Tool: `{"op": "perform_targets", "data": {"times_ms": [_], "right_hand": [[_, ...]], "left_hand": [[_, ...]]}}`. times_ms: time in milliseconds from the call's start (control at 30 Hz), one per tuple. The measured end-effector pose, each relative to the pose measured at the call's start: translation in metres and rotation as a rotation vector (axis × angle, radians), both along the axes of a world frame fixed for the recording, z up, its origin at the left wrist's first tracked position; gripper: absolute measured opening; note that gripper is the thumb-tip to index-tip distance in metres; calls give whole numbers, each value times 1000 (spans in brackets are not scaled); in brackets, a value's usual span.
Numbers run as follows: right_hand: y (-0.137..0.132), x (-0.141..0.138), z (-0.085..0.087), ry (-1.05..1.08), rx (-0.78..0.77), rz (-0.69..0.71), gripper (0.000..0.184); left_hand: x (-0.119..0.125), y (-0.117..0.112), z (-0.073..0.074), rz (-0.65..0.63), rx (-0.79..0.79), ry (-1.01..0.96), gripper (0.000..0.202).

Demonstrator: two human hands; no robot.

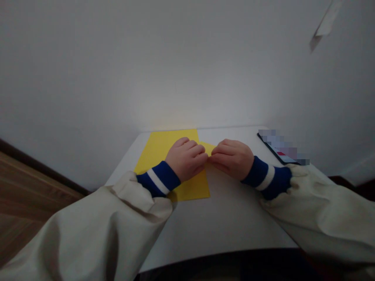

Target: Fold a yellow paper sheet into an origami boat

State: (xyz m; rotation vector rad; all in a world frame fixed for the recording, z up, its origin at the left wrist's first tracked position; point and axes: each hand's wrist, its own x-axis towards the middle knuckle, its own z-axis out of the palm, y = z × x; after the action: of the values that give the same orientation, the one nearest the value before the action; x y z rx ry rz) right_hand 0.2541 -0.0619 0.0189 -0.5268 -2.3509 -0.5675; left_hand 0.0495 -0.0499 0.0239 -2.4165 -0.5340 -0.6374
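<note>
A yellow sheet of paper (pixel 159 148) lies on a small white table (pixel 228 218), toward its far left. My left hand (pixel 186 158) rests on the sheet with fingers curled, pinching its right edge. My right hand (pixel 233 158) meets it from the right, fingers closed on the same edge, where a small yellow flap (pixel 208 147) is lifted and folded over. Both wrists show blue cuffs with a white stripe under cream sleeves.
A dark phone (pixel 279 152) lies at the table's far right edge. A white wall stands right behind the table. Wooden floor (pixel 23 195) shows at the left. A piece of tape or paper (pixel 325 23) hangs on the wall at the upper right.
</note>
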Motion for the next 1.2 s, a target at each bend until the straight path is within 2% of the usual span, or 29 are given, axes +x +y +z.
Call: {"op": "perform_targets", "data": {"times_ms": [233, 500, 733, 933, 1200], "right_hand": [[4, 0, -2, 61, -84, 43, 15], [8, 8, -3, 227, -183, 138, 7], [8, 18, -3, 326, -280, 58, 7], [8, 20, -4, 347, -301, 81, 7], [10, 21, -5, 369, -330, 80, 8]], "left_hand": [[4, -4, 1, 11, 34, 66, 11], [-3, 1, -2, 132, -23, 56, 2], [-11, 9, -5, 255, -119, 57, 2], [-10, 7, 1, 314, -153, 125, 2], [-9, 7, 0, 378, -190, 165, 3]]}}
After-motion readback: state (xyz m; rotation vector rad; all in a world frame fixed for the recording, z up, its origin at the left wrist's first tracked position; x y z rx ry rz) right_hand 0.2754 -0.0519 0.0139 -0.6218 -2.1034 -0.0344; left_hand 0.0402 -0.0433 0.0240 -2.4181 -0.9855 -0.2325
